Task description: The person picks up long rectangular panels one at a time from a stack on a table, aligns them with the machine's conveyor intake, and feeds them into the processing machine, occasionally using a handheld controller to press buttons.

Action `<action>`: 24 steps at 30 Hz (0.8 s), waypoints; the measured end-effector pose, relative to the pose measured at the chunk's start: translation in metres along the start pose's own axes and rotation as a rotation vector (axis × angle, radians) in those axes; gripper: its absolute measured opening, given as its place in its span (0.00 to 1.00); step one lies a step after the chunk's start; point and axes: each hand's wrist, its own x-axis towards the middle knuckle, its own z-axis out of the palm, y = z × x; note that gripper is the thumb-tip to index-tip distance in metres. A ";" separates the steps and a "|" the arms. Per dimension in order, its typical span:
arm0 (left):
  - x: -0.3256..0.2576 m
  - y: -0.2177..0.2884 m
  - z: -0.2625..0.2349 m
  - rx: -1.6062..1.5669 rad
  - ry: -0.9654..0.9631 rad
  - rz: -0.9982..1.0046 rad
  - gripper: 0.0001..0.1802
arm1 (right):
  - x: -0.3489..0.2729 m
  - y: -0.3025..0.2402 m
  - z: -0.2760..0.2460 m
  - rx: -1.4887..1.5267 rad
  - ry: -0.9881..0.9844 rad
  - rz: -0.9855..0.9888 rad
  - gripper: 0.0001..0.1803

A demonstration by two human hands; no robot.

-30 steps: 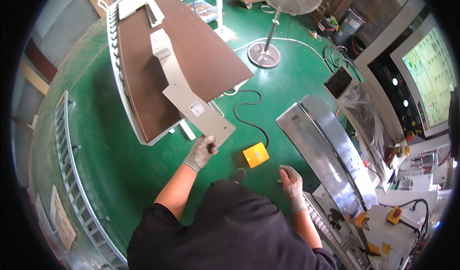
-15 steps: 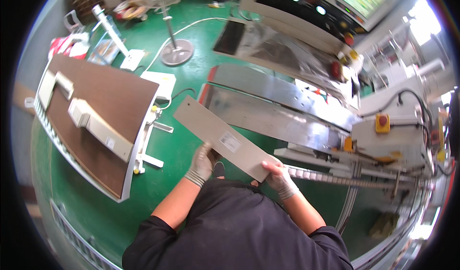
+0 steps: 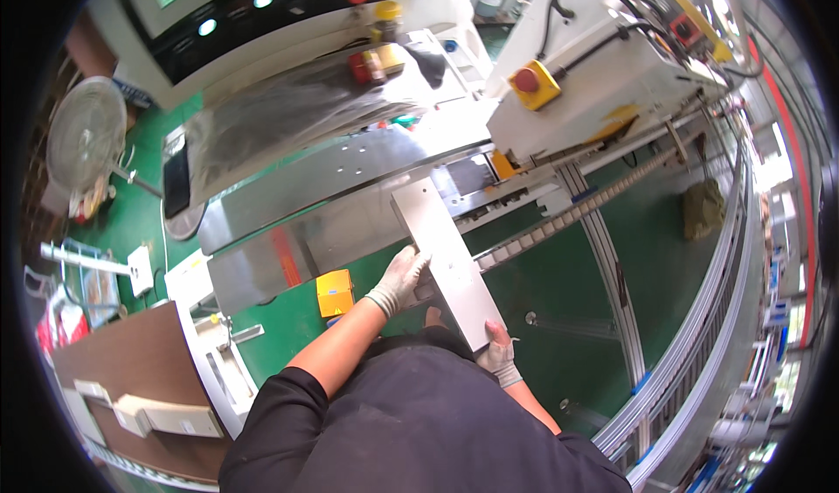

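A long off-white flat panel (image 3: 447,261) with a small hole near its far end is held slantwise in front of my body. My left hand (image 3: 402,276), in a pale glove, grips its left edge about midway along. My right hand (image 3: 500,356), gloved with the thumb showing bare, closes on the near right corner. The panel's far end overlaps the long metal bed (image 3: 345,231) of a machine in this view; whether it touches the bed I cannot tell.
A machine housing (image 3: 594,113) with a red button on a yellow box (image 3: 535,85) stands right of the bed. Behind is a control panel (image 3: 262,34). At left, a brown-topped table (image 3: 140,353) holds similar off-white pieces (image 3: 170,416). A yellow box (image 3: 334,294) sits below the bed.
My view has swung to the right toward the machine. The panel has turned more lengthwise away from me, and its labelled face no longer shows. Both hands still hold it.
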 end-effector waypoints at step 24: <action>0.163 0.065 0.148 -0.283 0.133 -0.450 0.30 | 0.122 -0.153 -0.042 0.368 0.265 0.057 0.26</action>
